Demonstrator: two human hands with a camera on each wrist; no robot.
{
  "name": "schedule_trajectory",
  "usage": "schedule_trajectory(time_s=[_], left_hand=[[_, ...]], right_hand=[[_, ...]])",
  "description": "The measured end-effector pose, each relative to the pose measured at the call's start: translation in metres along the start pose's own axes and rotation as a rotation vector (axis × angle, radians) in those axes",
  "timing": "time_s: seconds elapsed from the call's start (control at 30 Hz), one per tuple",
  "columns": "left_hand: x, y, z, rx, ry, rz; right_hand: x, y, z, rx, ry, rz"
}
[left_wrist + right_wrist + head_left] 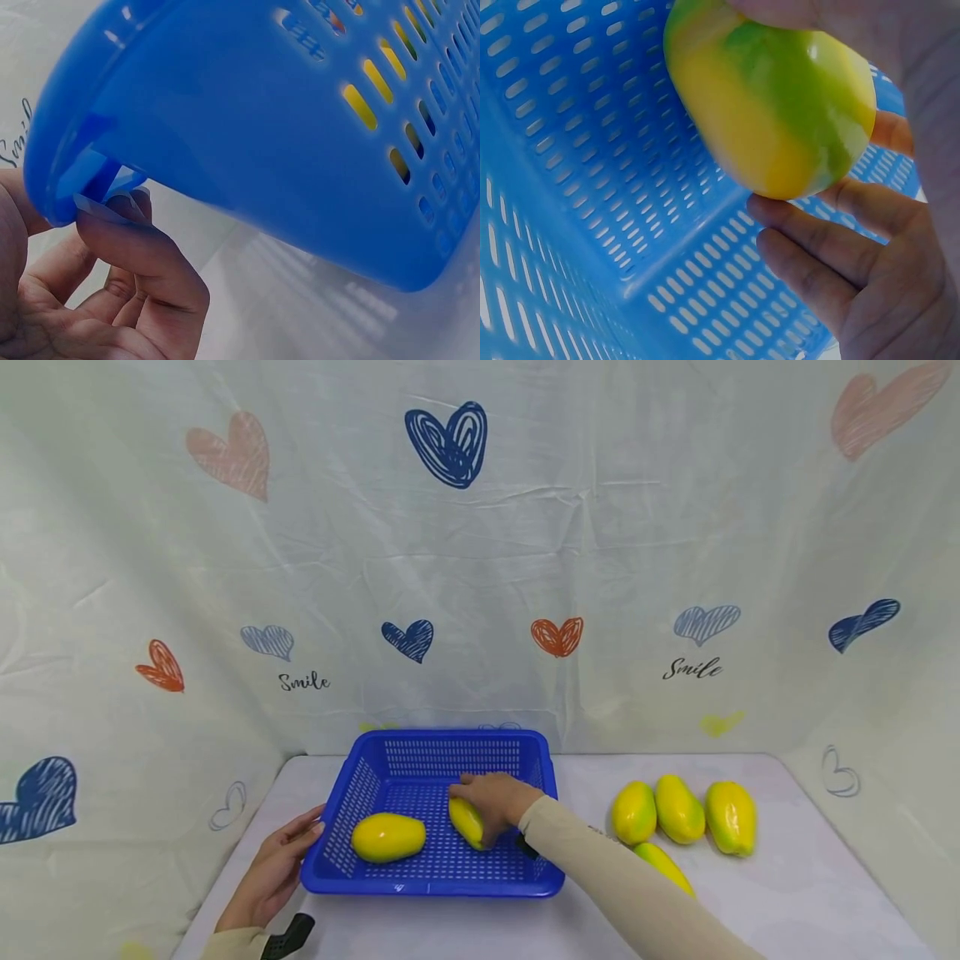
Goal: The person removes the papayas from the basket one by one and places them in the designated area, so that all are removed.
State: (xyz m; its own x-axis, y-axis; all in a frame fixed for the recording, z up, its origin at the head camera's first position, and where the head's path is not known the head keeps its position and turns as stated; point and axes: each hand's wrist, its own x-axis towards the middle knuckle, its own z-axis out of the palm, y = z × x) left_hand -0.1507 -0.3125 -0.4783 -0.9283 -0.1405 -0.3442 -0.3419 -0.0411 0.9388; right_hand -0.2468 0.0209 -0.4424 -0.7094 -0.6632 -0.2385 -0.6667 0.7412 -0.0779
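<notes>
Heart-printed sheeting (480, 543) fills the background at twelve o'clock, with a pale worktop (810, 877) spread beneath it. Over at eight o'clock, we pick up the left hand (273, 864), thumb and fingers pinching the rim of the blue basket (487, 888). Inside, towards nine o'clock, the first fruit (388, 837) lies on its side, yellow and glossy, nobody touching it: that one looks done! Across towards three o'clock, in dips the right hand (495, 802), fingers and thumb wrapped around the second fruit (466, 823), yellow patched with green from the right wrist. Is its weight on the basket floor? Can't tell, but it's within the walls, so call it nearly finished. Out beyond the basket at three o'clock, three in a row: the third fruit (633, 812), the fourth fruit (679, 810), the fifth fruit (731, 818). Just off that row, at seven o'clock, sits the sixth fruit (666, 867), partly hidden by the right sleeve (622, 872). No hand grips any of those four; I'd judge them the work left, with roughly a third through.
</notes>
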Motion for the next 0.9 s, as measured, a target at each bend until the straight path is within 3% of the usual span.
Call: schedule_trajectory(time_s=[0.4, 0.9], left_hand=[[0.002, -0.002, 0.0, -0.014, 0.004, 0.001], [0.001, -0.002, 0.0, 0.007, 0.005, 0.001]], right_hand=[[-0.001, -0.004, 0.005, -0.076, 0.035, -0.004], [-0.003, 0.001, 0.007, -0.121, 0.04, -0.075]])
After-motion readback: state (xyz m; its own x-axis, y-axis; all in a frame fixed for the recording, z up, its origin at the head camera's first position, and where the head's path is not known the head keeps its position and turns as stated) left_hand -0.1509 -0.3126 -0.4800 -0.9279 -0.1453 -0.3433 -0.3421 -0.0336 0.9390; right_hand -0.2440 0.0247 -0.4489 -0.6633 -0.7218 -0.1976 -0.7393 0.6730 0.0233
